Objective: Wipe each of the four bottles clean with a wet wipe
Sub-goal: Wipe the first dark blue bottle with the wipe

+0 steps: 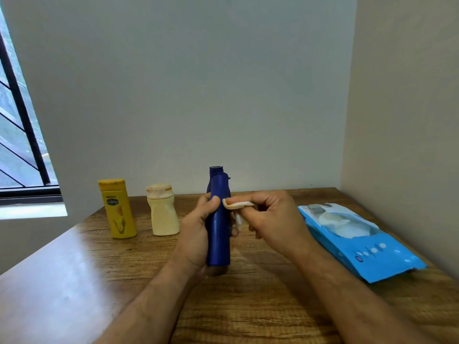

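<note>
Near the middle of the worktop (248,306) I see the blue bottle (218,229) held upright, clear of the wood or just touching it; I cannot tell which. My left hand (196,234) grips its body from the left side, thumb across the front. My right hand (270,219) pinches a folded wet wipe (237,205) between thumb and fingers, pressing it against the bottle's right side just below the neck. Toward the far left corner stands a yellow bottle (118,209), and just beside it a cream bottle (162,211), both upright and apart from each other. Along the right edge lies a blue wipe pack (360,242), flat, its flap open. A window (17,135) shows beyond the left edge.
</note>
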